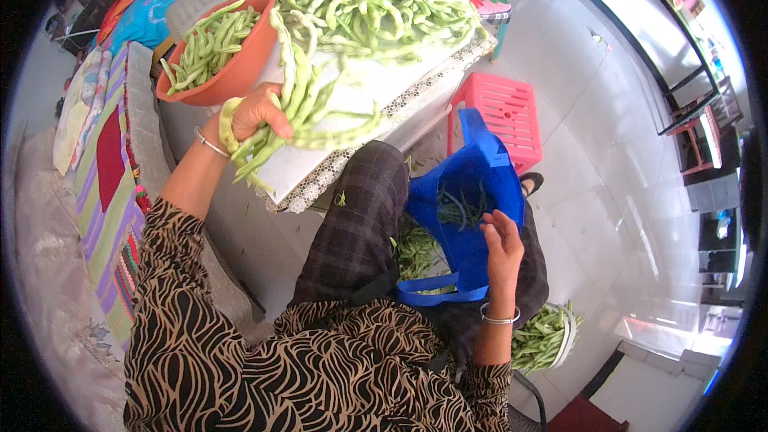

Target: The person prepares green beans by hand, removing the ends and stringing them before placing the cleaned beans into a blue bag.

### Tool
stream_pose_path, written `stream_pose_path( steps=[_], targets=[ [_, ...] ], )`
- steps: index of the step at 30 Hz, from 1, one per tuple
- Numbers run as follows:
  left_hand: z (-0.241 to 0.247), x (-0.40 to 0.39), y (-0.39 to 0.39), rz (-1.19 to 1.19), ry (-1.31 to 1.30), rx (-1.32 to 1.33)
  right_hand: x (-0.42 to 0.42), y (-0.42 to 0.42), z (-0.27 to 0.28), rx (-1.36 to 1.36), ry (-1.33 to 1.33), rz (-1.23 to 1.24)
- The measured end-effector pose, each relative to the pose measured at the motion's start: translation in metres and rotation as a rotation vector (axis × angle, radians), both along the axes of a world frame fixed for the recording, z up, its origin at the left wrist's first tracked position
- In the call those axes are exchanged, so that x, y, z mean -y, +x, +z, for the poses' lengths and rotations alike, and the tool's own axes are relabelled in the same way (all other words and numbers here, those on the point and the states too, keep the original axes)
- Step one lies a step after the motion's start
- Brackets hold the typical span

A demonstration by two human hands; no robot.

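My left hand [259, 114] is closed around a bunch of long green beans [303, 99] over the near left part of the table. One bean [228, 126] curls over the wrist by a bracelet. My right hand [503, 243] is at the near right side of an open blue fabric bag [468, 258], fingers loosely bent and apart, with nothing visible in them. Inside the bag lie some thin pieces [462, 207], dim in the shade. A large heap of green beans [384, 9] covers the far part of the white-covered table [360, 81].
An orange plastic bowl [252, 51] of beans leans at the table's left. A pink plastic stool [504, 114] stands right of the table. Green scraps [417, 252] show below my knees. A white container [565, 336] of beans is at my right. A striped-cloth sofa [108, 216] runs along the left.
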State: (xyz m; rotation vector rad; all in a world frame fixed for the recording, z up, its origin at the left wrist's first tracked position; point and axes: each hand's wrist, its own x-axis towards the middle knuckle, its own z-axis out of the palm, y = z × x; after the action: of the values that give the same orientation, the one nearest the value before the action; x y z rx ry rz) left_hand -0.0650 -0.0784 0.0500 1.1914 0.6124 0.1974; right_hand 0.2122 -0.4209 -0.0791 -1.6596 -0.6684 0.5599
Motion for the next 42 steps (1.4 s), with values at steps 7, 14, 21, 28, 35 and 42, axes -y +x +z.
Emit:
stream_pose_path(
  steps=[7,14,21,28,35,42],
  targets=[
    [-0.027,-0.018,0.003,0.231,0.257,-0.071,0.009,-0.003,0.003,-0.074,-0.051,0.005],
    [-0.035,-0.037,0.016,0.299,0.752,-0.36,0.006,-0.015,0.01,-0.132,-0.071,0.036],
    [-0.038,-0.044,0.007,0.379,0.759,-0.304,0.006,-0.022,0.013,-0.185,-0.058,0.037],
    [-0.038,-0.013,-0.016,0.776,1.109,-0.323,0.011,-0.026,0.007,-0.194,-0.046,0.036],
    [-0.045,0.053,-0.038,0.654,1.209,-0.539,0.004,-0.032,0.007,-0.205,-0.05,0.06],
    [-0.052,0.056,-0.046,0.598,0.989,-0.434,-0.009,-0.047,0.02,-0.227,-0.052,0.114]
  ],
)
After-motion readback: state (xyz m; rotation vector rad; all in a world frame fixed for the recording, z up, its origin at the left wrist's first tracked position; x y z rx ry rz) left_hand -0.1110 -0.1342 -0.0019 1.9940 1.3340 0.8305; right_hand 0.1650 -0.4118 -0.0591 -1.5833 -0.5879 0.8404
